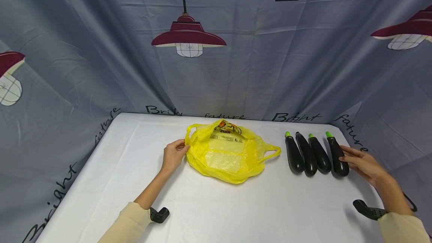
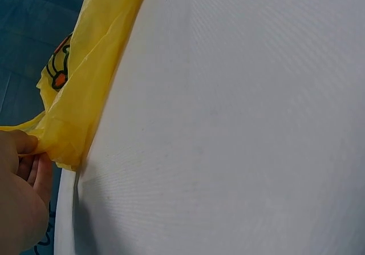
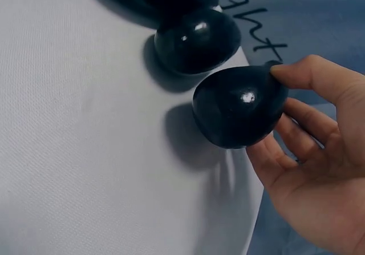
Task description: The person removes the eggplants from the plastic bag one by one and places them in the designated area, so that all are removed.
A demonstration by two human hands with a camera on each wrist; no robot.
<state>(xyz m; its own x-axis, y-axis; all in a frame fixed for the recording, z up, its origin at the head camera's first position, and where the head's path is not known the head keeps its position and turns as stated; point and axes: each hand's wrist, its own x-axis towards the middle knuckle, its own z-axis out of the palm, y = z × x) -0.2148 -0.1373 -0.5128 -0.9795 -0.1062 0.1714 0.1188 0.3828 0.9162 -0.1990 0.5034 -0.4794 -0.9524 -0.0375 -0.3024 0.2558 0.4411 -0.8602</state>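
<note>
A yellow plastic bag [image 1: 229, 153] lies on the table with its mouth spread toward me. My left hand [image 1: 174, 155] pinches its left edge by the handle; in the left wrist view, thumb and fingers [image 2: 43, 175] close on the thin yellow film. To the right, several dark, glossy eggplants stand in a row, most with bright green stem ends. My right hand [image 1: 366, 164] grips the rightmost eggplant [image 1: 337, 156] from its right side. In the right wrist view the thumb lies over that eggplant [image 3: 239, 106] and the fingers curl beneath it, with a shadow below.
Left of the gripped one are three other eggplants [image 1: 308, 155], side by side. The bag's right handle [image 1: 272, 153] points toward them. A white cloth covers the table [image 1: 236, 213]. Behind it hangs a grey-blue curtain [image 1: 236, 81] printed with lamps and lettering.
</note>
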